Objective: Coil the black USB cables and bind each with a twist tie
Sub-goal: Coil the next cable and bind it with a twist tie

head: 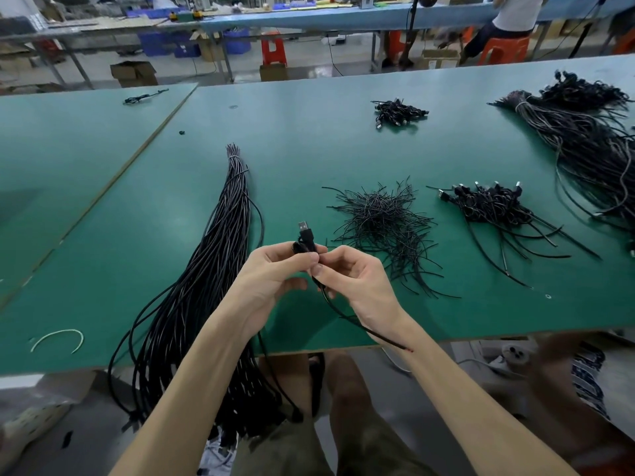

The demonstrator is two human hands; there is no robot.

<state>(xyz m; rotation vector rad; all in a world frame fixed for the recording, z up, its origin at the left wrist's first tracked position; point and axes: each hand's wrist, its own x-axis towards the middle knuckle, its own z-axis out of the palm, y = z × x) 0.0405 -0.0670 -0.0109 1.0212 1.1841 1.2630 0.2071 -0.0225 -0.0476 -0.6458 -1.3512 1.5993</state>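
Left hand: raised over the near edge of the green worktop, fingers clamped on a small coil of thin black USB cable, thumb pressed against the coil.
Right hand: just beside the left, touching it at the fingertips; thumb and forefinger pinched together on the same cable right below the coil.
Held cable: silver USB plug sticks upward above the coil; the loose tail runs down under the right wrist and ends past the worktop's near edge.
Uncoiled cables: a long thick bundle of straight black cables lies left of the hands, running from mid-worktop to over the near edge, where it hangs down.
Twist ties: a loose heap of short thin black wire ties lies just right of the hands.
Bound coils: a pile of coiled black cables with silver plugs sits right of the ties; a smaller pile of coils lies farther back.
Far right: a large tangled mass of black cables.
Near left corner: one curved white tie lying alone.
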